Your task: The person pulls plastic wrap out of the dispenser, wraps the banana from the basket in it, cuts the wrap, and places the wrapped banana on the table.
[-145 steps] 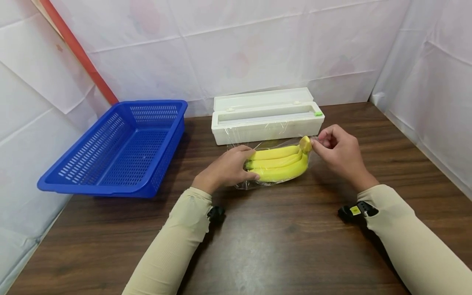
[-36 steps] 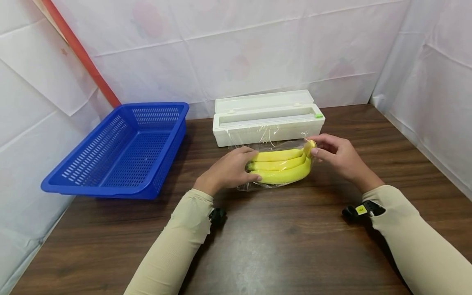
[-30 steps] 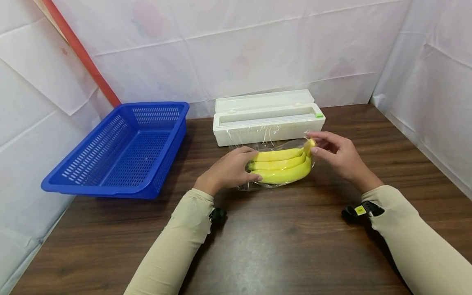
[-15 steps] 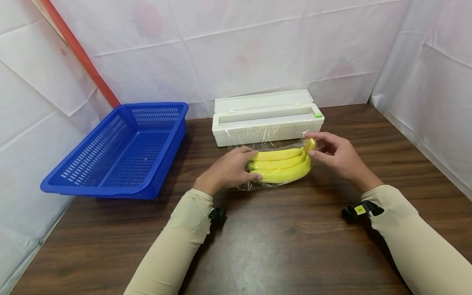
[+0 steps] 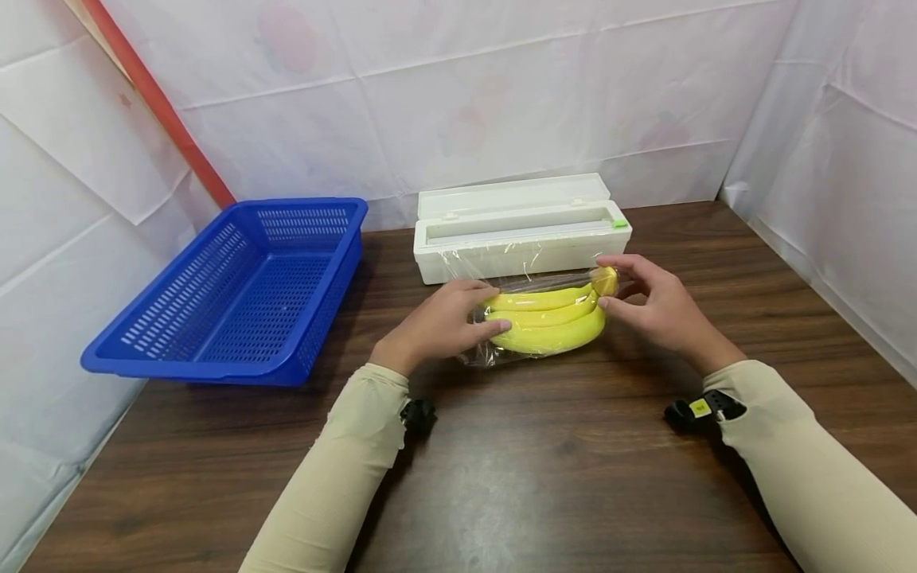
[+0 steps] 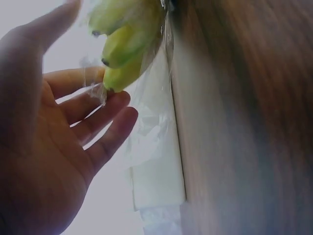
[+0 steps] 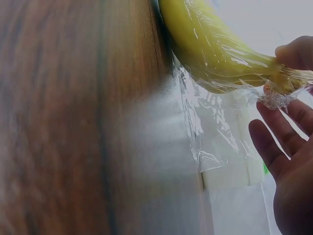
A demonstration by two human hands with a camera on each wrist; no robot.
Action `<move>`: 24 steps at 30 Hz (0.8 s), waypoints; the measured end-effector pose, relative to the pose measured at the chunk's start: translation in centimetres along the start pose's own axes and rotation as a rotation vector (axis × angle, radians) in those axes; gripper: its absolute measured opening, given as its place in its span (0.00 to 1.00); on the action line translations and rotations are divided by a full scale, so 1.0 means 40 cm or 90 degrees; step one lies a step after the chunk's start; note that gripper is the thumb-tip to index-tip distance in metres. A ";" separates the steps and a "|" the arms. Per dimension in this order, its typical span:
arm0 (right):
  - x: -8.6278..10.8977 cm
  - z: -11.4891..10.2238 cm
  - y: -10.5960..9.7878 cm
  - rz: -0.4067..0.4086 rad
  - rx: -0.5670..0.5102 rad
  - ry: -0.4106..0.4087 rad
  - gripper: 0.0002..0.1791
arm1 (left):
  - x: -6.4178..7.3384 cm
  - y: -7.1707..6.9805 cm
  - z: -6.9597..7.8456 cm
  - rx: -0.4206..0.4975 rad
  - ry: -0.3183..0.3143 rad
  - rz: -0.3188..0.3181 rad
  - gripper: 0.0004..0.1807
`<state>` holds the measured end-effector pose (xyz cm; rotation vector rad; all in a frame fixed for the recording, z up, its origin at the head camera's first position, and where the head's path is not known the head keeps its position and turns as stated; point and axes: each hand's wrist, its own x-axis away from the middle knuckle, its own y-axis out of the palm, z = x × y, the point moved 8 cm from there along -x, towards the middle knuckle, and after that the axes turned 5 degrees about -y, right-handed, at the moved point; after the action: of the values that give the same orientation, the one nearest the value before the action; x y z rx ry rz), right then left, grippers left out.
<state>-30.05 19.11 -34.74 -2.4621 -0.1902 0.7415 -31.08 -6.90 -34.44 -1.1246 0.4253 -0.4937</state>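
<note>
A bunch of yellow bananas lies on the table, wrapped in clear plastic film, its tips to the left and stem to the right. My left hand holds the tip end, thumb on the near bananas and fingers at the far side; the left wrist view shows film bunched against its fingers. At the other end my right hand grips the film-covered stem between thumb and fingers. Crumpled film gathers by the stem in the right wrist view. Behind the bananas stands a white cling film box, lid up.
A blue perforated plastic basket stands on the left of the brown wooden table. Film drapes over the box's front towards the bananas. White cloth hangs behind and on both sides.
The right hand has gone from the film beside the stem to the stem itself. My left thumb has shifted up onto the bananas; the bunch has tilted slightly.
</note>
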 end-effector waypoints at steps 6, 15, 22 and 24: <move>0.001 0.006 0.001 -0.002 0.013 0.014 0.29 | 0.009 -0.022 -0.002 0.035 0.038 0.060 0.21; -0.001 0.007 0.001 0.006 0.020 0.007 0.28 | 0.008 -0.040 0.014 -0.015 0.086 0.173 0.12; -0.001 0.001 0.000 0.007 0.017 0.000 0.28 | 0.008 -0.050 -0.001 -0.002 0.063 0.193 0.01; -0.001 0.001 -0.001 0.007 0.018 -0.001 0.28 | 0.010 -0.051 -0.002 -0.018 0.067 0.197 0.03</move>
<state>-30.10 19.15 -34.75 -2.4377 -0.1664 0.7453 -31.11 -7.90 -32.62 -1.0395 0.6880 -0.2758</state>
